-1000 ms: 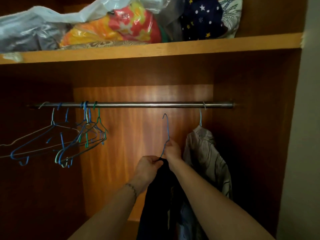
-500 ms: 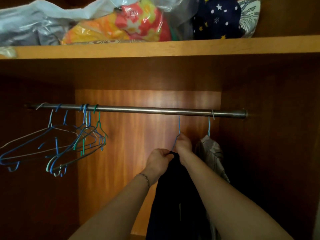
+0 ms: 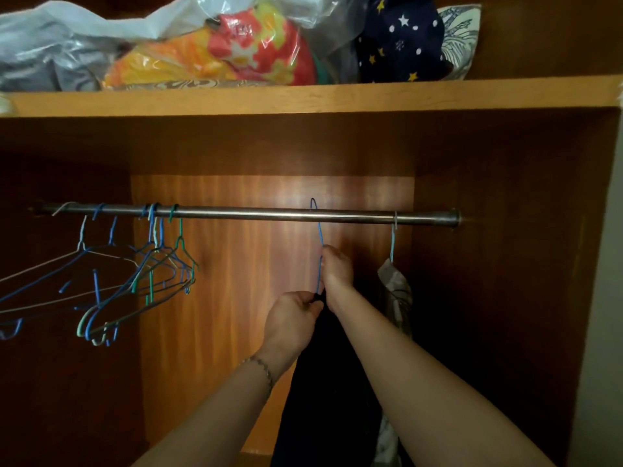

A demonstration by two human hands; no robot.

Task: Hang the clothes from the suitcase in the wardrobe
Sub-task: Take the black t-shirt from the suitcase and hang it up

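While both hands (image 3: pixel 315 291) grip it closed, the blue hanger (image 3: pixel 319 251) stands upright, hook topmost.

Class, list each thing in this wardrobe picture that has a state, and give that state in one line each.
Blue hanger: held, hook above the rail.
Dark garment: on the blue hanger.
Pale shirt: hung.
Empty hangers: hung, bunched left.
Left hand: gripping.
Right hand: gripping.

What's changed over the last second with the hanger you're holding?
The blue wire hanger carrying the dark garment went up: its hook, below the metal rail a second ago, now tops it. Right hand and left hand kept their grip. The empty wire hangers and pale patterned shirt stayed put.
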